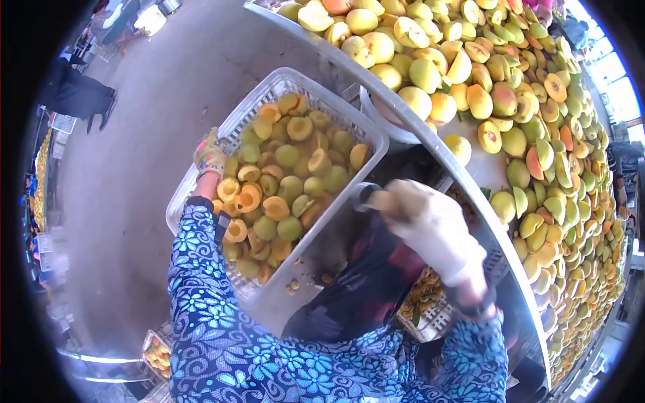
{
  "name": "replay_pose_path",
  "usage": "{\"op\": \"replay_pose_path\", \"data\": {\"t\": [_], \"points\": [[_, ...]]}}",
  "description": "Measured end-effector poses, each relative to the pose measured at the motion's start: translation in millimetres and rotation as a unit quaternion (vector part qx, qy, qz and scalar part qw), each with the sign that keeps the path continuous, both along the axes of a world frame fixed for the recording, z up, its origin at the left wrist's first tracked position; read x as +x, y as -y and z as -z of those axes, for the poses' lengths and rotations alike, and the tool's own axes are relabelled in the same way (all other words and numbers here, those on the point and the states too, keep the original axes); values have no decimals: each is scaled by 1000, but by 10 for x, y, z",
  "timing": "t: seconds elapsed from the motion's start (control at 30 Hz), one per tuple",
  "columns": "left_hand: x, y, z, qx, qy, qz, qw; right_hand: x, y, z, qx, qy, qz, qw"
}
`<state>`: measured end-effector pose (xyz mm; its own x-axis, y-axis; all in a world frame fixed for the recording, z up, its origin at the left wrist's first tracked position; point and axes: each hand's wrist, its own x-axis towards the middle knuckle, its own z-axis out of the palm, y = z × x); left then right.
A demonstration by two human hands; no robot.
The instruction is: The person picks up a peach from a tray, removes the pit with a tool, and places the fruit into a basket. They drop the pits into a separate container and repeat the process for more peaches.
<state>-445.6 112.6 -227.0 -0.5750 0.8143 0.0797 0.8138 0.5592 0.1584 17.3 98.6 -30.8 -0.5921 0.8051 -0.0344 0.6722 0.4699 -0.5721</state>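
Crate (269,287): halved fruit (287,156) | left hand (211,156): at crate | right hand (407,204): blurred | fingers: can't tell

The garment (222,305) is dark blue with light-blue and grey flowers, dark cuff (199,202) at left; left glove (212,156) is pale with coloured markings, right glove (433,225) whitish, motion-blurred, right of centre; lower-centre legwear (349,285) is dark with reddish patches.

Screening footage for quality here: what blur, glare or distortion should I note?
Head view: strong fisheye bending curves the table edge, with black corners; the right hand looks motion-blurred, the left hand clearer; glare washes out the windows at upper right.
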Motion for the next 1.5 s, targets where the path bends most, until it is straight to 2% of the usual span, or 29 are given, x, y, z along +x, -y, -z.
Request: {"op": "replay_pose_path", "data": {"t": [0.07, 0.23, 0.3, 0.37, 0.43, 0.47, 0.5, 0.53, 0.6, 0.63, 0.67, 0.73, 0.77, 0.8, 0.83, 0.87, 0.93, 0.97, 1.07, 1.13, 1.17, 1.2, 1.27, 1.33, 1.37, 1.4, 1.43, 1.47, 1.5], "points": [[-81, -59, 50, -31, -24, 4, 999, -258, -412, 482, 37, 4, -126, 991], [-211, -92, 127, -13, -73, 43, 996, -512, -1176, 1293, 105, 132, -168, 971], [52, -192, -287, -79, 8, 5, 997, -609, -1260, 1441, 111, 138, -183, 967], [-35, -217, -223, -69, 10, 8, 998, -730, -1258, 1458, 70, 207, -180, 959], [-14, -241, -338, -59, 10, 19, 998, -731, -1284, 1581, 89, 191, -169, 963], [32, -255, -473, -101, 75, 32, 991, -694, -1252, 1640, 107, 180, -154, 966], [88, -238, -594, -141, 144, 45, 978, -661, -1230, 1614, 136, 119, -151, 972], [110, -203, -684, -142, 140, 45, 979, -578, -1185, 1582, 137, 115, -151, 972], [131, -149, -691, -107, 227, 48, 967, -389, -1042, 1539, 63, 129, -116, 983], [133, -117, -681, -124, 236, 47, 963, -321, -1012, 1582, 25, 52, -93, 994], [106, -141, -701, -125, 198, 64, 970, -323, -1045, 1667, 15, 80, -101, 992], [46, -92, -527, -122, 165, 76, 976, -482, -1040, 1582, 195, 51, -117, 972], [-104, -133, -247, -76, 136, 106, 982, -474, -1113, 1547, 195, 58, -113, 972], [-128, -69, -257, -36, 105, 121, 986, -509, -1127, 1524, 130, 95, -117, 980], [-131, -88, -273, -121, 76, 122, 982, -528, -1085, 1509, 67, 133, -120, 982], [-148, -31, -243, -114, 76, 118, 983, -488, -1066, 1488, 73, 133, -124, 981], [-176, 76, 29, -10, 34, 137, 990, -385, -1011, 1535, 76, 125, -109, 983], [-205, 83, 151, -9, 40, 128, 991, -424, -1020, 1590, 91, 107, -103, 985], [-296, -97, 29, -72, -16, 141, 987, -656, -1126, 1450, 65, 169, -91, 979], [-116, -168, -224, -86, 1, 125, 988, -612, -1159, 1520, 86, 164, -119, 976], [-6, -203, -365, -149, 40, 83, 985, -591, -1131, 1459, 77, 146, -114, 980], [116, -172, -401, -141, 36, 86, 986, -564, -1078, 1414, 64, 126, -108, 984], [421, 23, -326, 64, -84, 89, 991, -451, -933, 1331, 92, 92, -97, 987], [802, 131, -375, 105, -32, 178, 978, -313, -815, 1314, 121, 43, -54, 990], [1016, 150, -383, 99, 9, 233, 967, -254, -769, 1233, 60, 14, -15, 998], [1199, 140, -380, 94, 52, 287, 952, -204, -725, 1179, 60, 17, -13, 998], [1297, 67, -243, 95, 56, 289, 951, -150, -688, 1135, 14, -25, 25, 999], [1377, -40, -5, 35, 5, 320, 947, -98, -663, 1100, -32, -67, 63, 995], [1453, -123, 151, -26, -44, 349, 936, -43, -644, 1074, -9, -18, 59, 998]]}}
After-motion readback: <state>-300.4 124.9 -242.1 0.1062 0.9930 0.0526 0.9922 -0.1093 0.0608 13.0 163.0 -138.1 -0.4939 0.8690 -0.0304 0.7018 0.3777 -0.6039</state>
